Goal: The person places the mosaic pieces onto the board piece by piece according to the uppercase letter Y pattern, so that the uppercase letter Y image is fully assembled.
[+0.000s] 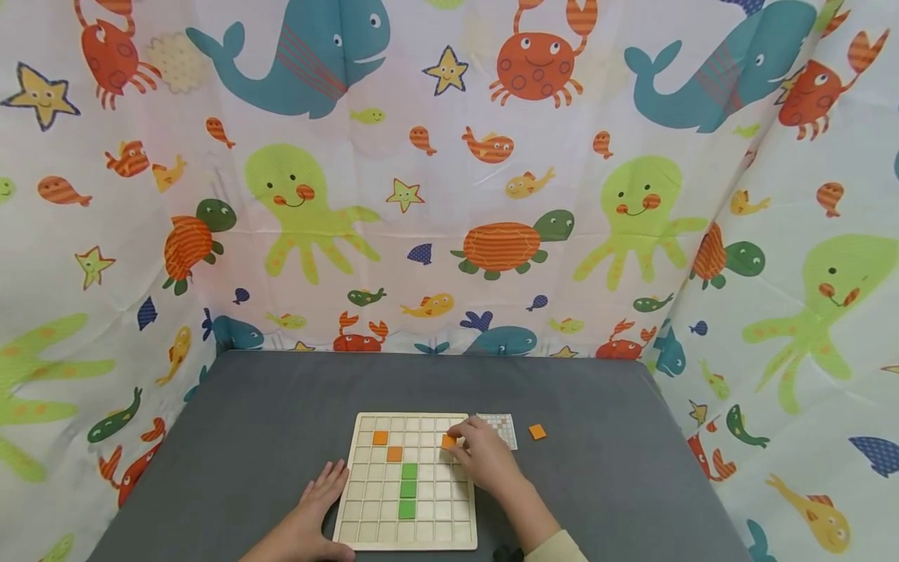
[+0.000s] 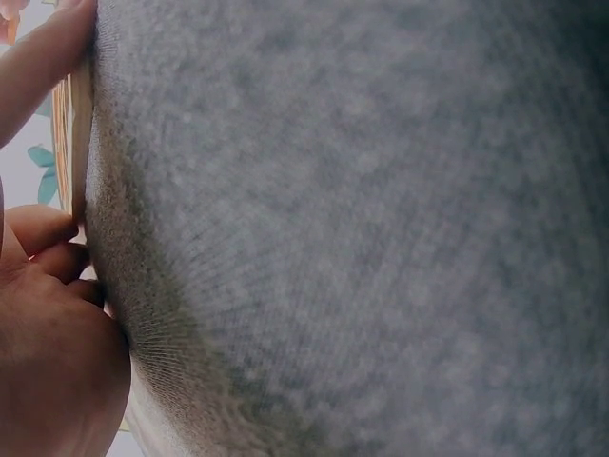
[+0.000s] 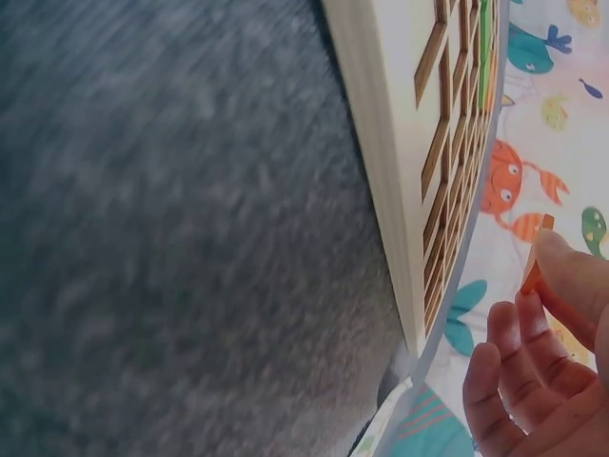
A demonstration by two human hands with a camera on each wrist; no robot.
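A light wooden grid board (image 1: 413, 546) lies on the dark grey table. My left hand (image 1: 314, 507) rests along its left side, fingers straight, thumb by the near left corner. Over the far right part of the grid, my right hand (image 1: 492, 460) pinches an orange square tile (image 3: 535, 259) between thumb and fingertips. That tile stands on edge above the board in the right wrist view. Two orange tiles, one nearer the far left (image 1: 380, 438) and one diagonally beside it (image 1: 395, 453), sit in cells. Below them, three green tiles (image 1: 408, 489) form a column.
A small printed pattern card (image 1: 502, 428) lies off the board's far right corner, partly behind my right hand. To its right is a loose orange tile (image 1: 537, 432). A curtain (image 1: 435, 195) with sea animals encloses the grey table (image 1: 597, 484) at back and sides.
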